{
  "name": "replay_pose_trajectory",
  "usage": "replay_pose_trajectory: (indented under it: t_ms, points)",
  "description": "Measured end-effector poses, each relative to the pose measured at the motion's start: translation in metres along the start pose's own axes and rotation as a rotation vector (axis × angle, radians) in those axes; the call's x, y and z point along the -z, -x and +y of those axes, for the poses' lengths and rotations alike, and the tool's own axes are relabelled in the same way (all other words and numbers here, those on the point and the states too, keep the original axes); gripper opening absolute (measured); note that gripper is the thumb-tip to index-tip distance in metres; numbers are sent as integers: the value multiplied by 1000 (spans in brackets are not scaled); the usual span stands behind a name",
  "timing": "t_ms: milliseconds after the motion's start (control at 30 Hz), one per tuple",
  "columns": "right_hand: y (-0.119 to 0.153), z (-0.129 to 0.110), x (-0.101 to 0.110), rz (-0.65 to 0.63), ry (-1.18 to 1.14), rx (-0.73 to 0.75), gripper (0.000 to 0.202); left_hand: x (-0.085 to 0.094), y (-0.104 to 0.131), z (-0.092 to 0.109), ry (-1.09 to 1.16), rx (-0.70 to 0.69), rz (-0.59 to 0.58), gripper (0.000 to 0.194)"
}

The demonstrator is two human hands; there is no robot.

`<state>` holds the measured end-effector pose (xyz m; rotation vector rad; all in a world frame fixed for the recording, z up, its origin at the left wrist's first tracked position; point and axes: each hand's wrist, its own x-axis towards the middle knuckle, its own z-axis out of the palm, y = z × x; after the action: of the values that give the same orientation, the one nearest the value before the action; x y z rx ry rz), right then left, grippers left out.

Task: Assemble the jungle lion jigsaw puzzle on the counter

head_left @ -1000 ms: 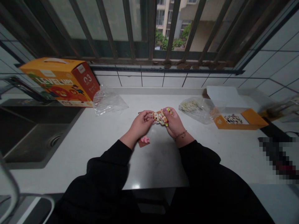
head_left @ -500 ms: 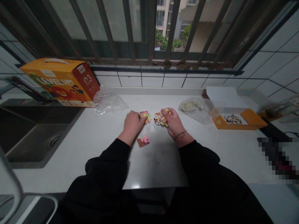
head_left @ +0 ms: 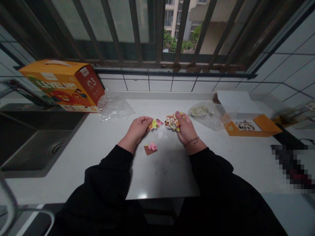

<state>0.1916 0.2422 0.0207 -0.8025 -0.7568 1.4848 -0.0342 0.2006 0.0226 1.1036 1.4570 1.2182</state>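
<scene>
My left hand (head_left: 139,128) pinches a yellow and pink puzzle piece (head_left: 156,124) at its left edge, over the middle of the counter. Close by on the right, my right hand (head_left: 186,128) grips a stack of colourful puzzle pieces (head_left: 172,122), thumb on top. A small gap separates the piece from the stack. Nearer to me, a brown and pink puzzle piece (head_left: 150,149) lies on the white counter (head_left: 162,167).
An orange box (head_left: 64,87) and a crumpled clear bag (head_left: 113,106) stand at the back left, beside the sink (head_left: 29,144). At the right are a clear bag of pieces (head_left: 200,111) and an open orange tray (head_left: 253,132) with spotted pieces.
The piece at my left hand has turned and its outline now shows more fully. My left hand has shifted slightly left, and my right hand with the stack slightly right.
</scene>
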Motion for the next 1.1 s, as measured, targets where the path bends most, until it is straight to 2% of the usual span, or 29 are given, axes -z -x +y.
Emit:
replay_pose_trajectory:
  t_ms: [100, 233, 333, 433, 500, 567, 667, 800, 900, 1033, 1100]
  points:
    - [1, 0, -1, -4, -2, -3, 67, -6, 0, 0, 190, 4, -57, 33]
    - [1, -1, -1, -10, 7, 5, 66, -16, -9, -3, 88, -57, 16, 34]
    - [0, -1, -1, -5, 16, 6, 66, -22, -14, -4, -252, -134, 20, 36]
    - [0, 0, 1, -4, 44, 14, 66, -25, -14, -4, -705, -285, 152, 36]
    - [-1, 1, 2, 3, 68, 15, 67, -26, -13, -3, -866, -312, 197, 38]
    - [-2, 2, 2, 7, 83, 11, 68, -26, -11, -2, -912, -283, 177, 37]
    - [-1, 2, 1, -1, 85, 0, 67, -25, -11, -2, -866, -233, 115, 33]
    - [2, 2, 0, -25, 85, 5, 67, -26, -9, -2, -672, -237, 31, 30]
    - [3, 4, 1, -88, 148, 51, 63, -29, -7, -1, -420, -210, -49, 27]
    - [2, 7, 5, -146, 238, 118, 58, -34, -7, -3, 16, -62, -229, 26]
    - [2, 8, 6, -152, 253, 122, 58, -35, -7, -4, 105, -42, -297, 29]
